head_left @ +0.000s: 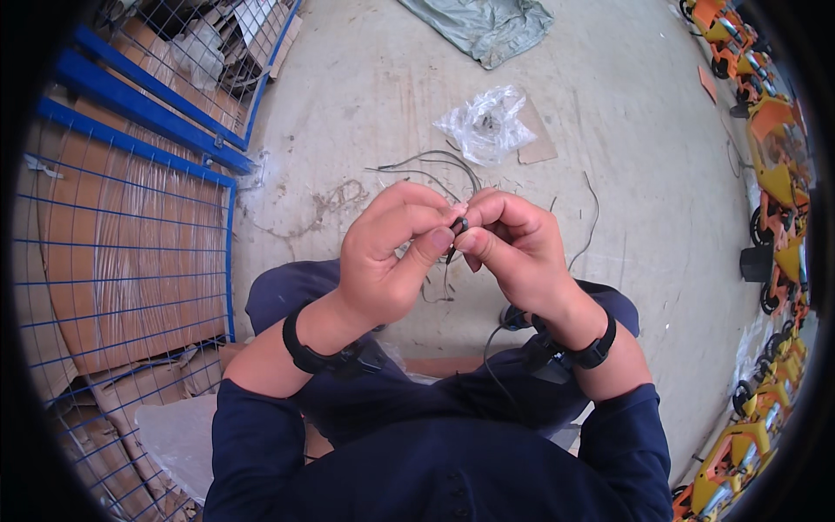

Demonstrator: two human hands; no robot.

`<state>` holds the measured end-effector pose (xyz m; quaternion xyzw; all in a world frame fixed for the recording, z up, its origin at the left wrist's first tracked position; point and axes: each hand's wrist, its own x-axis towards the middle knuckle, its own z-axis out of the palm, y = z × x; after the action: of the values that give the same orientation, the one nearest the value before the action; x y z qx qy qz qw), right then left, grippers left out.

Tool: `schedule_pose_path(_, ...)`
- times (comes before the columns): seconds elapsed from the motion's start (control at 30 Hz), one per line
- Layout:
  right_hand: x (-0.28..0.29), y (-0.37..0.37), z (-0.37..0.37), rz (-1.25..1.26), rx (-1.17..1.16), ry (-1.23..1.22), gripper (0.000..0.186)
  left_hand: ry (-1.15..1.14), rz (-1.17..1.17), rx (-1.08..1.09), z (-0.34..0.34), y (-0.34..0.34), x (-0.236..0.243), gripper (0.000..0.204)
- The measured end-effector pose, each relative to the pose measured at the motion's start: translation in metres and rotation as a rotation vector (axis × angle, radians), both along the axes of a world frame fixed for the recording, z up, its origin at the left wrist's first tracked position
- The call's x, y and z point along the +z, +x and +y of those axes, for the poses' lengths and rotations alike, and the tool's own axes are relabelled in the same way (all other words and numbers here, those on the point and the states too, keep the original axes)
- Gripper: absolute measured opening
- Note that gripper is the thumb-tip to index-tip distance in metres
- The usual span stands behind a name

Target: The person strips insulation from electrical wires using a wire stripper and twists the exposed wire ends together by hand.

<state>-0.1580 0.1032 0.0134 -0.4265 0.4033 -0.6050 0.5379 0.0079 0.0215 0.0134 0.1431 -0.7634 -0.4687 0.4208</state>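
Just above my knees, both hands meet at a small black piece (pixel 459 226), which looks like the end of a cable; its exact kind is too small to tell. My left hand (pixel 391 248) pinches it from the left between thumb and forefinger. From the right, my right hand (pixel 522 252) pinches it the same way. Beyond my fingers, thin dark cables (pixel 444 158) lie on the floor, partly hidden behind the hands. Another thin cable (pixel 595 213) curves to the right of my right hand.
A crumpled clear plastic bag (pixel 489 126) lies ahead on a cardboard piece (pixel 539 130), with a grey-green sheet (pixel 487 30) farther off. At left stands a blue wire cage (pixel 130 235) holding cardboard. Several yellow and orange wheeled machines (pixel 770 130) line the right side.
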Motion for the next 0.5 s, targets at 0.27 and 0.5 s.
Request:
schedule_pose_path(0.27, 0.011, -0.023, 0.0, -0.09, 0.288, 0.104, 0.014, 0.111, 0.013, 0.012, 0.004, -0.006, 0.008, 0.01)
schedule_pose_path(0.5, 0.03, -0.026, 0.003, -0.365, 0.536, 0.335, 0.024, -0.336, -0.066, 0.12, -0.006, 0.001, 0.013, 0.017)
